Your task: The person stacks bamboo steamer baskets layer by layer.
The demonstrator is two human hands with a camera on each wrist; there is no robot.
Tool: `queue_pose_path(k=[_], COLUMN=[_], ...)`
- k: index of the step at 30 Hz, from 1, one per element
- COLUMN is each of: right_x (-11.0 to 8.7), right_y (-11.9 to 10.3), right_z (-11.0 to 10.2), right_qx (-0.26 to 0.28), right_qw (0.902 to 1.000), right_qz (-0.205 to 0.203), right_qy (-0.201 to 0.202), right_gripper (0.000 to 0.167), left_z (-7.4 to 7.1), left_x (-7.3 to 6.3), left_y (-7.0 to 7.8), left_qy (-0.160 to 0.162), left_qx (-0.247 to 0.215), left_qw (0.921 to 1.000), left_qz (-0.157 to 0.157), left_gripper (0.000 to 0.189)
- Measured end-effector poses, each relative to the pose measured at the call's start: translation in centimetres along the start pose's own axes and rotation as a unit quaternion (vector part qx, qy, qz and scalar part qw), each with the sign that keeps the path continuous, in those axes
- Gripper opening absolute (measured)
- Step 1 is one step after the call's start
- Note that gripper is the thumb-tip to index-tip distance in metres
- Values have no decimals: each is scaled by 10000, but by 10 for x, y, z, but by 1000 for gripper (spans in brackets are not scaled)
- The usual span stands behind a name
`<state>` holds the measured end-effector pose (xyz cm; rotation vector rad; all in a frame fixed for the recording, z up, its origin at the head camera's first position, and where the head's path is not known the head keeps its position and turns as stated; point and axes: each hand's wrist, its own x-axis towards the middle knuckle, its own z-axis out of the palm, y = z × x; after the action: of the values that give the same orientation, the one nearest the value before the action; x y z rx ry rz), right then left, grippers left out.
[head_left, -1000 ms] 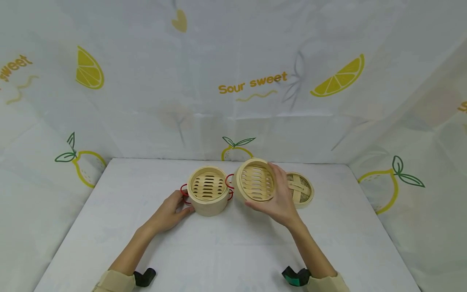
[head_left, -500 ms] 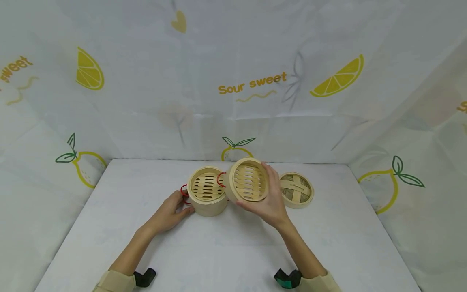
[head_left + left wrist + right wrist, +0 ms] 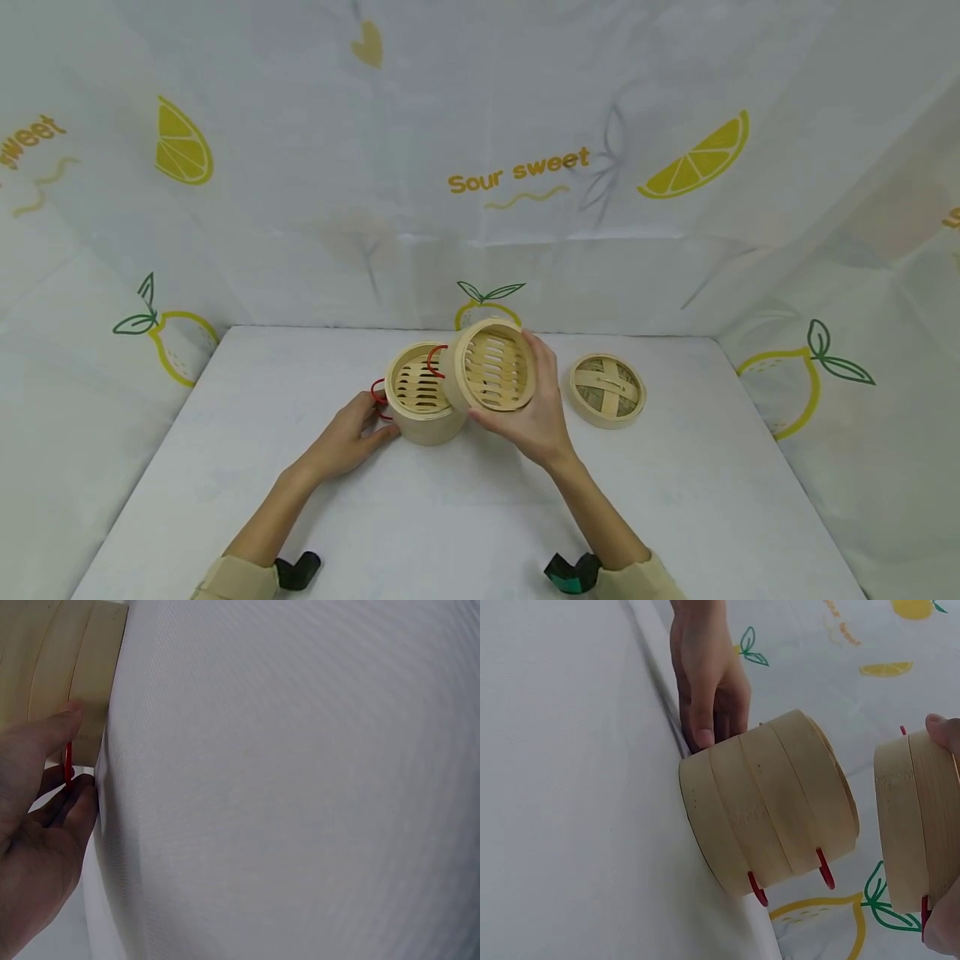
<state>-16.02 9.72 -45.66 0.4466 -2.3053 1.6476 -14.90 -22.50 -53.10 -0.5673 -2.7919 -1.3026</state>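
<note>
A stack of bamboo steamer baskets (image 3: 427,427) with red handles stands on the white table. My left hand (image 3: 347,439) grips its left side low down, thumb on the bamboo and fingers by the red handle (image 3: 68,761). Another bamboo steamer basket (image 3: 491,367) is up in the air, tilted, slats facing the head camera. My right hand (image 3: 534,408) holds it by its right side, fingers at the far rim, thumb at the near one. In the head view it overlaps the stack's right part; the right wrist view shows a gap between stack (image 3: 769,802) and held basket (image 3: 907,825).
A round woven bamboo lid (image 3: 606,390) lies on the table (image 3: 450,525) to the right of my right hand. Behind the table's far edge hangs a white cloth (image 3: 300,167) printed with lemons.
My right hand has carried its basket leftward, from beside the stack to overlapping it in view, baring the woven lid fully. My left hand and the stack have stayed put.
</note>
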Motion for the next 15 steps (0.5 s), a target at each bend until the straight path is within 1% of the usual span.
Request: queue_pose_path(k=[6, 15], right_x=[0, 4], right_y=[-3, -9], right_z=[6, 10], right_qx=[108, 155], right_qw=[9999, 9997], right_qz=[-46, -186], right_qy=[-27, 96], right_gripper=[132, 132], left_z=[0, 1], left_x=[0, 1], left_y=[-1, -1], left_qy=[11, -11], left_qx=[-76, -101], left_qw=[10000, 9999], left_qz=[30, 89], left_gripper=[47, 48])
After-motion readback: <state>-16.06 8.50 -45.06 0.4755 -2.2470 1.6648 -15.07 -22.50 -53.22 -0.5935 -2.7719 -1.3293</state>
